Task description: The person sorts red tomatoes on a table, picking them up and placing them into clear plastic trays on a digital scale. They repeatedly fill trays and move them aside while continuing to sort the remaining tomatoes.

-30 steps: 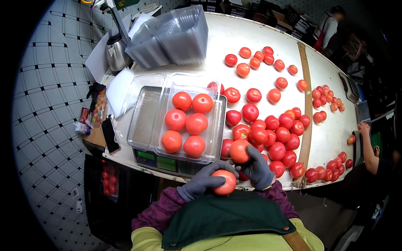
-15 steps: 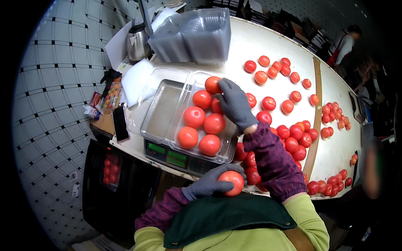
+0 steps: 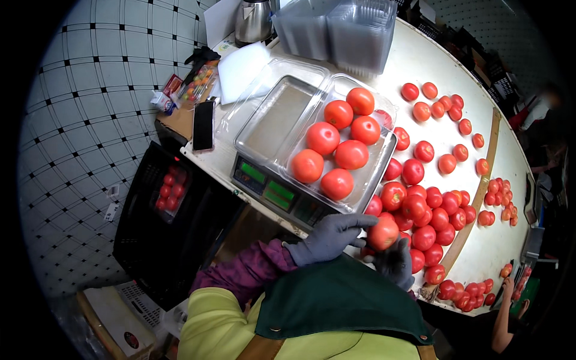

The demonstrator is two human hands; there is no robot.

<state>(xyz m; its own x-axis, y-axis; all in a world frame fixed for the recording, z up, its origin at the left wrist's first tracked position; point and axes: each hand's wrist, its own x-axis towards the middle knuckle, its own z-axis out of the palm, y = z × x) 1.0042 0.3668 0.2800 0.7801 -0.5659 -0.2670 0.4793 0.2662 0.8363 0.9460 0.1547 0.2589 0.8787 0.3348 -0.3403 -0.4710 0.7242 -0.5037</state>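
Note:
My gloved left hand (image 3: 333, 237) has its fingers closed at the left side of a tomato (image 3: 381, 233), and my right hand (image 3: 393, 261) cups it from below, its fingers partly hidden. Above them an open clear clamshell (image 3: 268, 119) lies on a scale (image 3: 267, 189). Its right half holds several red tomatoes (image 3: 351, 153); the left half shows a bare bottom. A dense pile of loose tomatoes (image 3: 425, 237) lies just right of the scale and my hands.
Stacked plastic containers (image 3: 360, 39), a steel kettle (image 3: 251, 24) and a phone (image 3: 203, 125) sit on the white table (image 3: 420, 54). More tomatoes (image 3: 499, 192) lie beyond a brown strip (image 3: 489, 162). A black crate (image 3: 135, 234) stands lower left. A co-worker's arm (image 3: 503, 324) shows at right.
My right hand set a tomato at the clamshell's far end and returned to my left hand, joining it on the other tomato. The view has also turned.

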